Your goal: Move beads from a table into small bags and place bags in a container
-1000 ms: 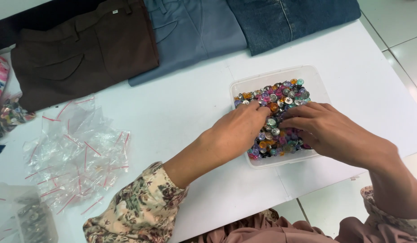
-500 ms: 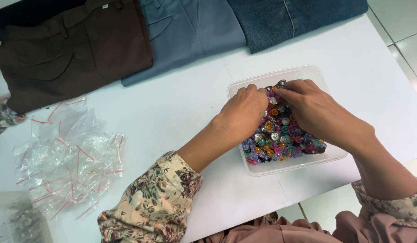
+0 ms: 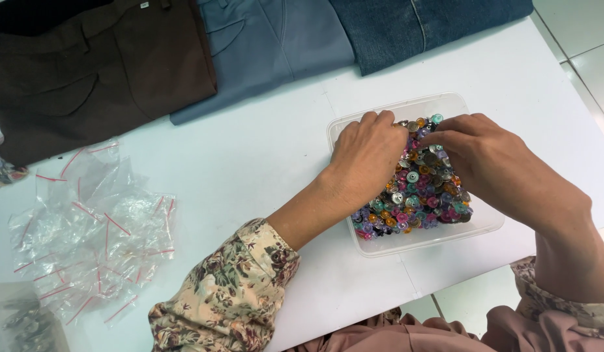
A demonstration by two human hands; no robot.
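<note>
- While both hands work inside the clear plastic tray (image 3: pixel 474 225), the step in hand looks like sorting through the heap of coloured buttons (image 3: pixel 416 189) that fills it.
- The left hand (image 3: pixel 367 156) lies palm-down over the near-left part of the heap, fingers curled loosely and tips buried among the buttons; whether it has pinched any cannot be told.
- The right hand (image 3: pixel 494 163) comes in from the other side, its thumb and forefinger drawn close together just beside the left hand's fingertips, at the far end of the heap; whether a button sits in that pinch cannot be told either.
- The tray stands on the white counter (image 3: pixel 263 163), directly under both hands, and the buttons lie between and beneath them.
- Well to the left of the left hand lies a loose pile of small clear zip bags (image 3: pixel 93 234) with red strips.
- Beyond the hands, at the far edge of the counter, lie folded garments: brown trousers (image 3: pixel 100 72), blue-grey trousers (image 3: pixel 276 39) and dark denim jeans (image 3: pixel 432 26).
- Judging from this, the next move calls for a fine fingertip pinch to lift single buttons clear without spilling the heap over the tray's low wall.
</note>
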